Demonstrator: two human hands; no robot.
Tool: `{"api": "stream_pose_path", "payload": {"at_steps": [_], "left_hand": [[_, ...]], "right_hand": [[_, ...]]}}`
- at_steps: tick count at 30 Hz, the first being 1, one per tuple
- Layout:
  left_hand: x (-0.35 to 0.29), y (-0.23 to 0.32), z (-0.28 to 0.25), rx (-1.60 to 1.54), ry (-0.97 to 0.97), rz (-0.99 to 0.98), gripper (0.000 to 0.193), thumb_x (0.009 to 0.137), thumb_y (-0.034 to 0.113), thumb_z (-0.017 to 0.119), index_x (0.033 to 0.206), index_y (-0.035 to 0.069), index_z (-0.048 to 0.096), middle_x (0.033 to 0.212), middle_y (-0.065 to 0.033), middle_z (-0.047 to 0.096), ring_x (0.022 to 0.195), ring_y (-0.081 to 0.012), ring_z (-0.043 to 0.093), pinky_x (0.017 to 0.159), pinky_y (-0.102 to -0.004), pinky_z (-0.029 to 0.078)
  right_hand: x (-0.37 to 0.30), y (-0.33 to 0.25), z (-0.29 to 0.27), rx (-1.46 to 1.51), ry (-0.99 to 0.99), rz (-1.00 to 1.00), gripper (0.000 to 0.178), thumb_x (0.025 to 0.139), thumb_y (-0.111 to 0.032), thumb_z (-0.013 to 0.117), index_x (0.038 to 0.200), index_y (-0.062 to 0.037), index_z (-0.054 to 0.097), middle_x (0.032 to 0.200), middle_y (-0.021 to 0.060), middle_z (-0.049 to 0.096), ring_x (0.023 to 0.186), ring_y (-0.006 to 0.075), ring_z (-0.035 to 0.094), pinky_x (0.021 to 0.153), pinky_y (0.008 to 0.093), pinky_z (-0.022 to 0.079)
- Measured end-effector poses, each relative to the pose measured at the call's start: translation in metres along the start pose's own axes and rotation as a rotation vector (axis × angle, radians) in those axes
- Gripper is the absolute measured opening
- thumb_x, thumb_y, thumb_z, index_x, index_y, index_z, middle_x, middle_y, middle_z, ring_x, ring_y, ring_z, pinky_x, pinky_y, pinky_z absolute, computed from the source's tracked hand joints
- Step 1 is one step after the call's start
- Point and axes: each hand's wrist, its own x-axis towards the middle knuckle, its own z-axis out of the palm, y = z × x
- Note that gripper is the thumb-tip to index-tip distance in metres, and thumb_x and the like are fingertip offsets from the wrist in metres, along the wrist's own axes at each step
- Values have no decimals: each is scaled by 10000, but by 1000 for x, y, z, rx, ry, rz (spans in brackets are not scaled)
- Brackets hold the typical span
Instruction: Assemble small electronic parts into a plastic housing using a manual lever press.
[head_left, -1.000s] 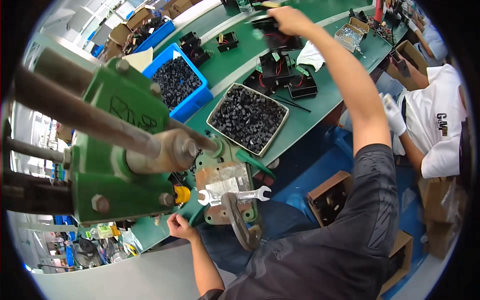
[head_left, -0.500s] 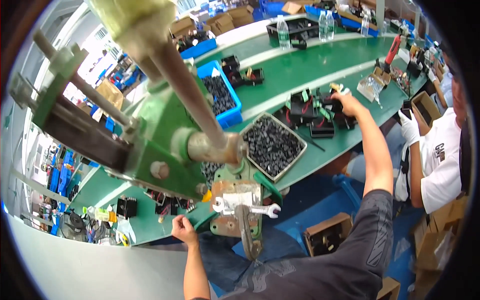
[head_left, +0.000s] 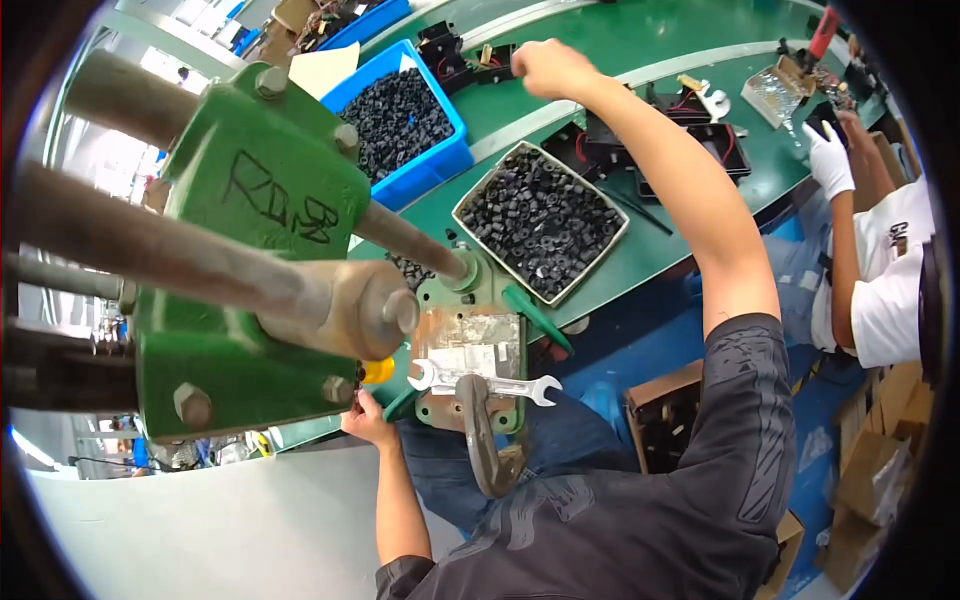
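Note:
My right hand (head_left: pixel 555 70) is stretched out over the far side of the green bench, its fingers curled beside a black plastic housing (head_left: pixel 495 70) with wires. Whatever those fingers hold is hidden. Low at the bench edge, my left hand (head_left: pixel 368 420) is closed beside the green hand press (head_left: pixel 265 210), with its fingertips partly covered. In front of me, a double-ended open wrench (head_left: pixel 520 389) lies across the press's metal base plate (head_left: pixel 470 328). A C-shaped clamp (head_left: pixel 480 440) sits over the wrench and the plate's near edge.
A cardboard tray (head_left: pixel 540 225) and a blue bin (head_left: pixel 400 125) hold small black parts. More wired black housings (head_left: pixel 720 150) lie right of the tray. A red-handled tool (head_left: pixel 823 35) stands farther right. A white-gloved co-worker's hand (head_left: pixel 830 160) is at the right; an open carton (head_left: pixel 665 430) sits below.
My right hand has moved left and farther away, from the right-hand housings to the far ones. My left hand has shifted slightly upward in view. The view itself has shifted, with the press looming larger.

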Motion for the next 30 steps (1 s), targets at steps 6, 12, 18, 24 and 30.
{"api": "stream_pose_path", "payload": {"at_steps": [6, 12, 18, 24, 30], "left_hand": [[-14, -23, 1, 29, 74, 57, 60, 821, 49, 555, 783, 6, 574, 633, -43, 507, 574, -150, 403, 567, -268, 392], [-19, -41, -5, 30, 47, 60, 179, 827, 42, 573, 949, -57, 660, 732, -94, 621, 616, -165, 492, 598, -269, 431], [-13, 0, -10, 114, -102, 242, 79, 818, 32, 604, 817, -44, 626, 651, -68, 579, 569, -145, 465, 542, -264, 399], [-20, -89, -21, 134, -13, 56, 106, 797, 31, 613, 711, -18, 578, 584, -45, 532, 537, -130, 426, 496, -261, 357], [-19, -17, 3, -85, 80, -8, 70, 774, 27, 600, 726, -23, 592, 593, -44, 540, 538, -136, 428, 510, -263, 361]], "right_hand": [[45, -30, 75, -173, -123, -30, 221, 795, -107, 585, 912, -1, 739, 915, 171, 740, 791, 337, 710, 681, 432, 568], [114, -14, 151, -92, 152, 169, 271, 884, -144, 530, 1088, -38, 674, 1126, 241, 655, 937, 377, 685, 750, 465, 557], [149, -19, 171, 22, 103, 257, 268, 925, -176, 522, 1118, -63, 669, 1154, 239, 658, 962, 377, 685, 732, 456, 548], [156, -20, 171, -134, 85, 117, 190, 888, -141, 553, 923, -56, 719, 967, 185, 714, 808, 327, 712, 671, 444, 560], [136, -14, 165, -180, 255, 137, 228, 876, -139, 549, 794, -70, 750, 839, 131, 736, 771, 316, 716, 639, 427, 545]]}}
